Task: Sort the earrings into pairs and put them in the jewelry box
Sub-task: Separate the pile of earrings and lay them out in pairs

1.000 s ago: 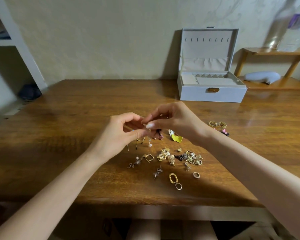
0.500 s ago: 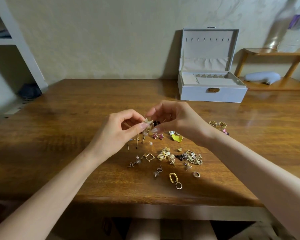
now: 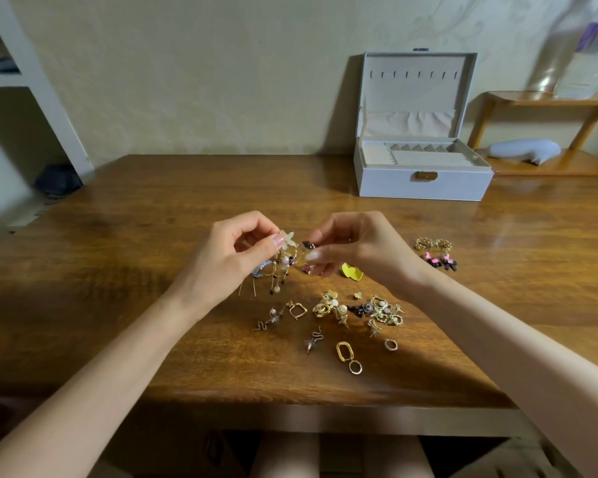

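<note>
Both hands are up over the wooden table (image 3: pixel 152 236), working at a knot of jewelry. The left hand (image 3: pixel 228 263) has thumb and forefinger pinched narrow on a pale flower drop earring (image 3: pixel 286 238), whose gold chains and beads hang down in a tangle toward the wood. The right hand (image 3: pixel 356 246) is pinched tight on a small dark earring (image 3: pixel 307 244) just beside the flower; a fine gold loop seems to run between the two, so I'd guess they are snagged together.

Taking the open grey jewelry box (image 3: pixel 425 184) as the mark: the hands are well in front of it and to its left, the loose heap of earrings (image 3: pixel 356 310) lies nearer the person than the hands, and two sorted pairs, gold rings (image 3: pixel 433 243) and pink bows (image 3: pixel 441 261), sit in front of the box's right end. Nothing that I can see has gone into the box yet.

The risk, to my eye, is pulling the two apart too sharply. That could bend a hook or snap a thin chain. A bead could drop and roll off the table's near edge. The dangling ends could also catch another piece lying under them.
</note>
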A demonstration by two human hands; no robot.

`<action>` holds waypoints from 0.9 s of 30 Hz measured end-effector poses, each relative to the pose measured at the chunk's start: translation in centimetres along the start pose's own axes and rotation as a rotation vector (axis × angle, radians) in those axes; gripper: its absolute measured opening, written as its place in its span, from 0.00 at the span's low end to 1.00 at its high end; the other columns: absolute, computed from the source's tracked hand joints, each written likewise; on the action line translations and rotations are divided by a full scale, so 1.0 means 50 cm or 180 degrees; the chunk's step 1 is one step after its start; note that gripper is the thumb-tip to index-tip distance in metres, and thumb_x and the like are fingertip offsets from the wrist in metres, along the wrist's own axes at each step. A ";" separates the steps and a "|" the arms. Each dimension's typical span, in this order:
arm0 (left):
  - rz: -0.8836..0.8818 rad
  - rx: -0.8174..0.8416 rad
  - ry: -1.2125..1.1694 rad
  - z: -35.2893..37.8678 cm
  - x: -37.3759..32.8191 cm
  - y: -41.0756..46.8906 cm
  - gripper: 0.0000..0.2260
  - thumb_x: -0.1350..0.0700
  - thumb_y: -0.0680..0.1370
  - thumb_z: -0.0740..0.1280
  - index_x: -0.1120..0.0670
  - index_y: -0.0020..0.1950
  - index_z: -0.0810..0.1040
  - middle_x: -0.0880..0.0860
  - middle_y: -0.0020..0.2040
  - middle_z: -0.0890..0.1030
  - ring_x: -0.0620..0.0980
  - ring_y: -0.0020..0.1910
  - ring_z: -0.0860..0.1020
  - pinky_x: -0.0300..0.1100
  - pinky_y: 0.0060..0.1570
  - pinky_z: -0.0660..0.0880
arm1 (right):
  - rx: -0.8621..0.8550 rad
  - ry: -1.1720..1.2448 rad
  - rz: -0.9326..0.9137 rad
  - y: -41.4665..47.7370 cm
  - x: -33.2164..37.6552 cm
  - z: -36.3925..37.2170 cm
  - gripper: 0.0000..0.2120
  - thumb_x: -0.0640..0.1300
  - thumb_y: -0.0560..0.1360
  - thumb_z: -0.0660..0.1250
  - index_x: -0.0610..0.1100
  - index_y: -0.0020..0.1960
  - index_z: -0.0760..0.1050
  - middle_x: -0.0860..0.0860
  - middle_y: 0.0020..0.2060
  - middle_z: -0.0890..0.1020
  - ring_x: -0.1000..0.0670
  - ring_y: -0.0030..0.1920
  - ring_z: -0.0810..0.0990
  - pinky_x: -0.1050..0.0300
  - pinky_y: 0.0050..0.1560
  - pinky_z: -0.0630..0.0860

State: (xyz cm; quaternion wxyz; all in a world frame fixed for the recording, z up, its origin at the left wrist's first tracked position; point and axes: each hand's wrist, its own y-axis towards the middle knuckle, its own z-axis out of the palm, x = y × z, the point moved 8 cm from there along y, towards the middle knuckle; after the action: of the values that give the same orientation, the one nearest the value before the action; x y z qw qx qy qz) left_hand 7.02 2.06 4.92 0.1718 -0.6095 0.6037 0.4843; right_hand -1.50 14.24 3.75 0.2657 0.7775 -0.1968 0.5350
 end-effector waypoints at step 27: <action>0.0099 -0.0268 -0.0240 -0.015 -0.019 0.002 0.08 0.52 0.74 0.65 0.55 0.42 0.79 0.47 0.36 0.78 0.45 0.38 0.75 0.34 0.39 0.71 | -0.0622 -0.1135 -0.0980 -0.022 0.076 0.024 0.13 0.48 0.67 0.74 0.44 0.46 0.75 0.55 0.36 0.79 0.57 0.33 0.76 0.68 0.34 0.71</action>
State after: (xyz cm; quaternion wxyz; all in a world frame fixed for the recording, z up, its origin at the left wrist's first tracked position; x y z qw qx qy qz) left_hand 7.39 1.98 6.06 0.1611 -0.5881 0.5853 0.5344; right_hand 1.34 14.28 6.74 0.3791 0.8509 -0.1706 0.3210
